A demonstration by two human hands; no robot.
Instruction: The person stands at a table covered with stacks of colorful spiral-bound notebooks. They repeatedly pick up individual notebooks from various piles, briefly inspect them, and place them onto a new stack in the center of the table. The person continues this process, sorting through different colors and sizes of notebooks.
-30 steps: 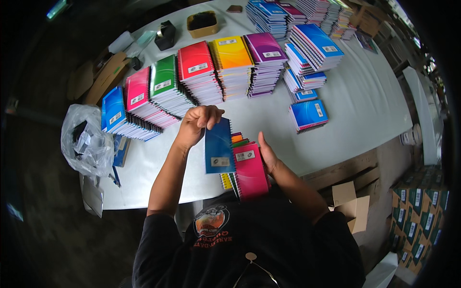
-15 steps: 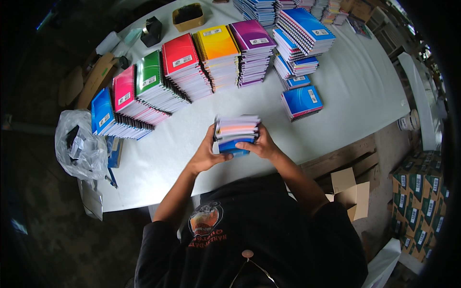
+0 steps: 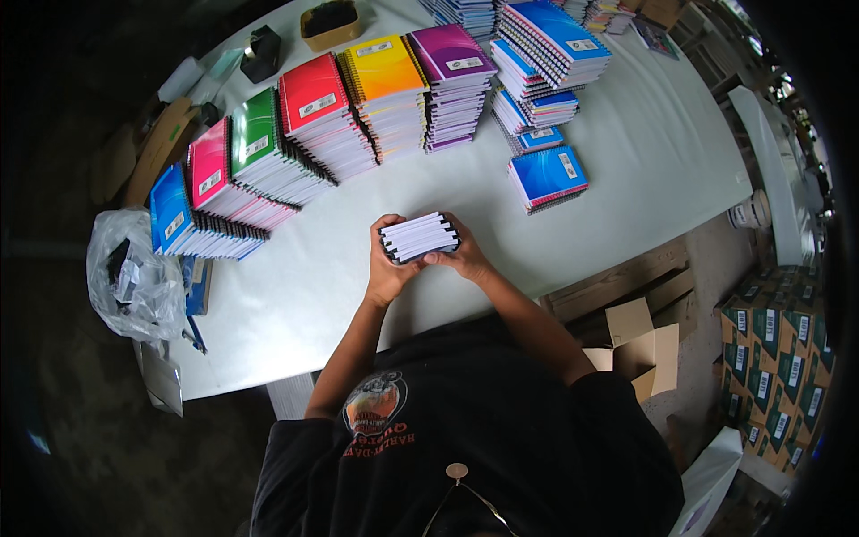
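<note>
Between my two hands, a small stack of spiral notebooks (image 3: 419, 237) stands on edge above the table, its white page edges and black coils facing up. My left hand (image 3: 385, 264) is closed round its left end. Round the right end, my right hand (image 3: 465, 255) grips it, with the thumb across the near side. Beyond and to the right lies a short pile of notebooks with a blue cover (image 3: 548, 175) on top. A row of tall notebook stacks curves behind: blue (image 3: 170, 210), pink (image 3: 210, 161), green (image 3: 255, 134), red (image 3: 311, 89), yellow (image 3: 382, 67) and purple (image 3: 452, 52).
A taller, staggered blue notebook pile (image 3: 559, 45) stands at the back right. A clear plastic bag (image 3: 134, 282) hangs by the left table edge. Tape dispenser (image 3: 260, 54) and tan tray (image 3: 331, 25) sit far left. An open carton (image 3: 658, 358) and stacked boxes (image 3: 778, 358) are right of the table.
The notebooks in my hands have turned from showing a blue cover toward me to page edges up. The whole view has shifted slightly, and both hands still hold the stack.
</note>
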